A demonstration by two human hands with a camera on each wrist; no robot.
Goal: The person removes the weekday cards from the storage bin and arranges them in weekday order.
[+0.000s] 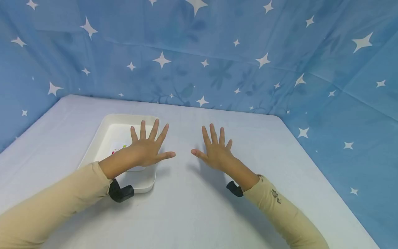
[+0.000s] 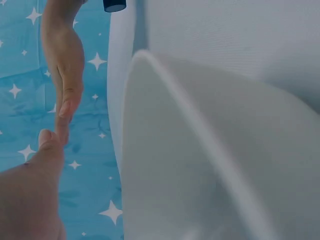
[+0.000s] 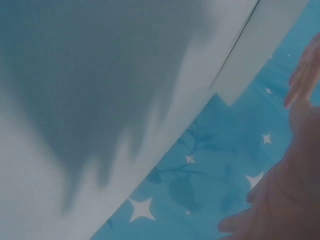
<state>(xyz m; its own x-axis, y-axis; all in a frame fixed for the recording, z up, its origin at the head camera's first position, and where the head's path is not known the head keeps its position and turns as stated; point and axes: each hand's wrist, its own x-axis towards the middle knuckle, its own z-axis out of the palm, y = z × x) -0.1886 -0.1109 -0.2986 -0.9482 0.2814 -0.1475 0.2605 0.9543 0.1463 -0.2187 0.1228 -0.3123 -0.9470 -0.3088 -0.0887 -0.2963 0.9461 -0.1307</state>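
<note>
My left hand [image 1: 147,148] hovers above a white tray [image 1: 144,188], its fingers spread and its palm facing down. Over the white table to the right of the tray, my right hand [image 1: 217,152] is held the same way, fingers straight and apart. Neither hand holds anything. Inside the tray lies a flat white item [image 1: 117,147] with small coloured print, mostly hidden beneath the left hand and wrist. The left wrist view shows the tray's wall [image 2: 165,140] close up. In the right wrist view, the right hand [image 3: 280,195] is at the lower right edge.
A white cloth covers the table [image 1: 192,207]. Behind it and along the sides hangs a blue curtain [image 1: 186,79] with white stars. Black camera mounts [image 1: 119,192] protrude below both wrists. A hand's shadow falls on the cloth in the right wrist view.
</note>
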